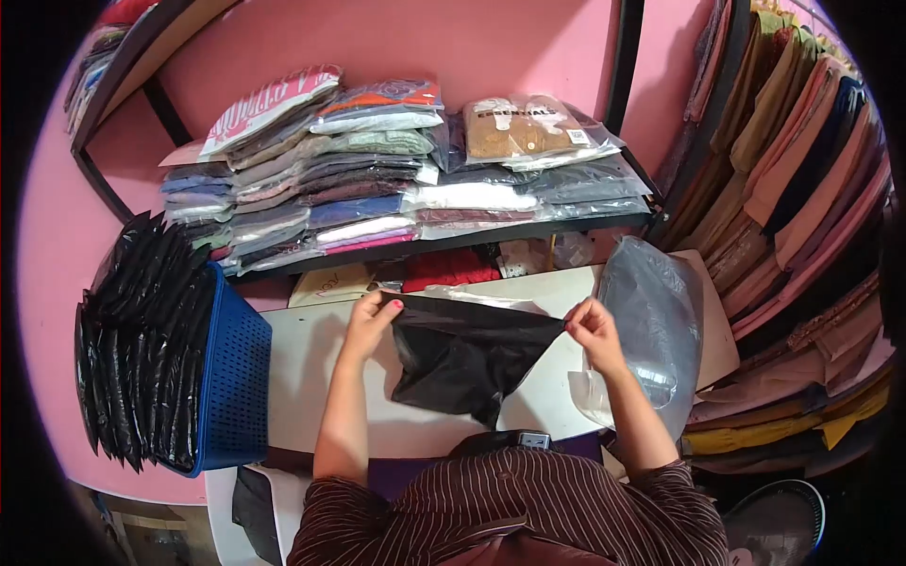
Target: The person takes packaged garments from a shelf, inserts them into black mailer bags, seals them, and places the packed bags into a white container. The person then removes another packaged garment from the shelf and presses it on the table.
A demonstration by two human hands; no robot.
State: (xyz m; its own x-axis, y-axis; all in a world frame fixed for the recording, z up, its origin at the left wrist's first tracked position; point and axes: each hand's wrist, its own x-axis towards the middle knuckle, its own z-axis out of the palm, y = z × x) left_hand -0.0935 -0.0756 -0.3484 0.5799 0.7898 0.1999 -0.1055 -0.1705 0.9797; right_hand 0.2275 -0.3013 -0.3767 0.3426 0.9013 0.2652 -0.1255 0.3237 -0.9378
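A black plastic mailer bag (467, 354) is stretched out between my hands over the white table (321, 391). My left hand (371, 325) pinches its upper left corner, thumb on top. At the opposite upper corner, my right hand (593, 330) grips the plastic between thumb and fingers. The bag's lower part hangs creased and loose, with one corner drooping towards me. Just beyond my right hand lies a large clear plastic bag (653, 316). Whether anything is inside the black bag cannot be seen.
On the left, a blue basket (238, 377) is packed with black plastic parcels (142, 349). A shelf behind the table bears stacked clothes in clear bags (321, 179), with a brown packet (524, 127) on top. Garments (793, 179) hang along the right. A fan (779, 524) stands lower right.
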